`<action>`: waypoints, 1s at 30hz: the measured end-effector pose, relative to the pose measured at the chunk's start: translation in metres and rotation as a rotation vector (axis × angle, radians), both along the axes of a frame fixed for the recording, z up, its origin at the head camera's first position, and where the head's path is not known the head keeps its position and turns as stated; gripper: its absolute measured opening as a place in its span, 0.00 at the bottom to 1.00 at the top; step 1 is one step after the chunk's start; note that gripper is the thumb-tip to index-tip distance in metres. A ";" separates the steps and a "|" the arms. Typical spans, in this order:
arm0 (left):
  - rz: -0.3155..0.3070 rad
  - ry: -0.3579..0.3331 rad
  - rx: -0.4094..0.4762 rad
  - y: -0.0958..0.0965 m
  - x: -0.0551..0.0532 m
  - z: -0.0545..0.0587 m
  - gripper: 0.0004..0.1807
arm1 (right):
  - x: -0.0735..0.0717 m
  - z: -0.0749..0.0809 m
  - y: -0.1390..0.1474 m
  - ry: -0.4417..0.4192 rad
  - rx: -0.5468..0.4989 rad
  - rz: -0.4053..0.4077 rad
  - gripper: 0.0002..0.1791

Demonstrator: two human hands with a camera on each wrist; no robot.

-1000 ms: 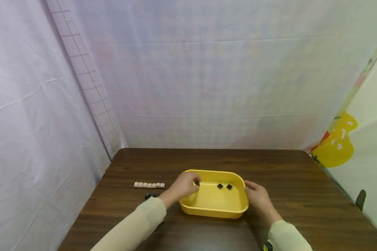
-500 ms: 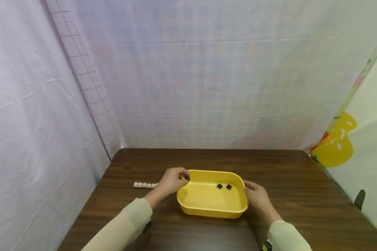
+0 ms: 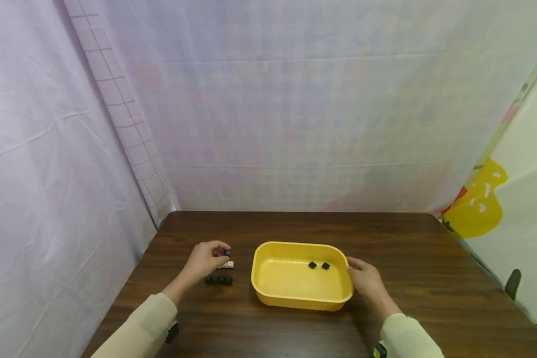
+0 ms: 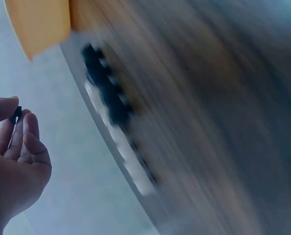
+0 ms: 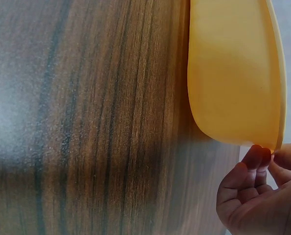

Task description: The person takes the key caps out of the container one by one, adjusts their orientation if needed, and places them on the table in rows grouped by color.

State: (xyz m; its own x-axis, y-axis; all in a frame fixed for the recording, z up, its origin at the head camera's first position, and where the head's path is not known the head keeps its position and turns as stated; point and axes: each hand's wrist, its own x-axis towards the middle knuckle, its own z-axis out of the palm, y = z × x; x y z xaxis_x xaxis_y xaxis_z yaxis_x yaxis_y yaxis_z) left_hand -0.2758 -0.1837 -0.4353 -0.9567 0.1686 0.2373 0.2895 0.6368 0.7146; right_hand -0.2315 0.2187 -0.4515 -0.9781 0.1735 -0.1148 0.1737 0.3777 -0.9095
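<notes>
Between thumb and fingertips, my left hand (image 3: 201,261) pinches a small black keycap (image 3: 226,253), also seen in the left wrist view (image 4: 16,115). It hovers over a row of white keycaps (image 3: 229,264), hiding most of that row in the head view. Nearer to me lies a short row of black keycaps (image 3: 219,280), blurred in the left wrist view. My right hand (image 3: 368,281) grips the right end of a yellow plastic bin (image 3: 302,302), thumb and fingers at its rim (image 5: 277,147). Inside the bin lie two black keycaps (image 3: 319,265).
Everything stands on a dark wood-grain table (image 3: 411,248). Pale patterned curtains (image 3: 295,124) hang behind it, and a white curtain (image 3: 49,174) hangs at the left. The bin's left wall stands between its inside and the keycap rows.
My left hand has lifted the black keycap out of the bin and carried it left to the keycap rows. The black row shows again. My right hand stays at the bin.
</notes>
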 end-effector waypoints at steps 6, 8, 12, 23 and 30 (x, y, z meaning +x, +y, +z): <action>0.050 -0.032 -0.020 -0.039 0.006 -0.008 0.12 | 0.000 0.000 0.000 0.004 0.007 -0.002 0.24; 0.059 -0.041 -0.055 -0.050 0.008 -0.012 0.11 | -0.001 0.000 0.000 -0.001 0.008 -0.003 0.24; 0.040 -0.062 -0.100 -0.065 0.012 -0.019 0.11 | -0.001 0.000 0.000 -0.012 0.006 -0.001 0.25; -0.008 -0.080 -0.138 -0.071 0.013 -0.034 0.08 | 0.001 -0.001 0.000 -0.021 -0.003 -0.005 0.25; 0.013 -0.106 -0.153 -0.069 0.013 -0.039 0.08 | 0.001 0.001 -0.001 -0.008 -0.008 -0.004 0.24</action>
